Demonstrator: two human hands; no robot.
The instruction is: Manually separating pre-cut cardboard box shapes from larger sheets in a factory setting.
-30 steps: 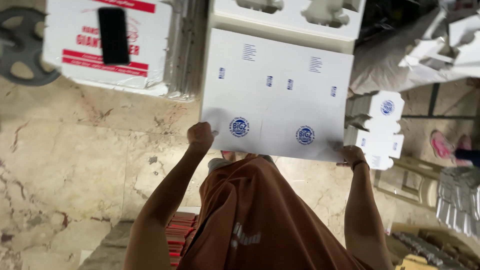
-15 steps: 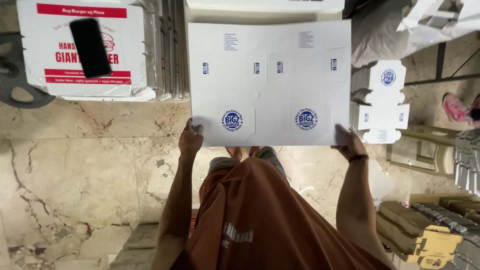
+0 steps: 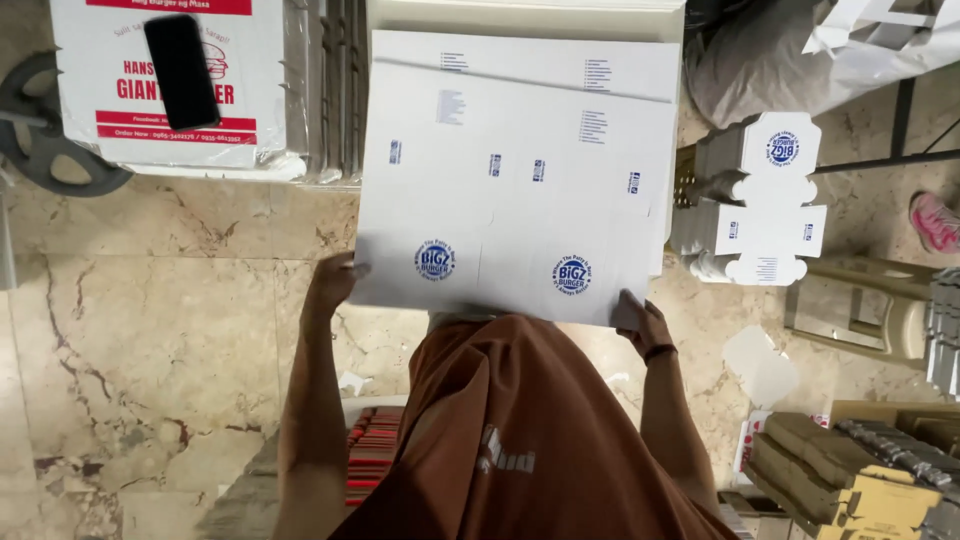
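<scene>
The left hand (image 3: 330, 283) grips the lower left corner of a flat white cardboard sheet (image 3: 520, 200), fingers curled over its edge, and the right hand (image 3: 640, 325) pinches the lower right corner the same way. The sheet (an unfolded box blank with two round blue marks near its lower edge) is held level above the marble floor (image 3: 150, 340), in front of the person's brown shirt (image 3: 520, 440). Beyond it, more white blanks (image 3: 540, 55) lie stacked, partly covered by the held one. To the left sits a white box with red print (image 3: 110, 95) with a black phone (image 3: 182, 68) lying on it. To the right stands a pile of die-cut white blanks (image 3: 760, 200), and brown cartons (image 3: 840, 470) sit near the lower right.
</scene>
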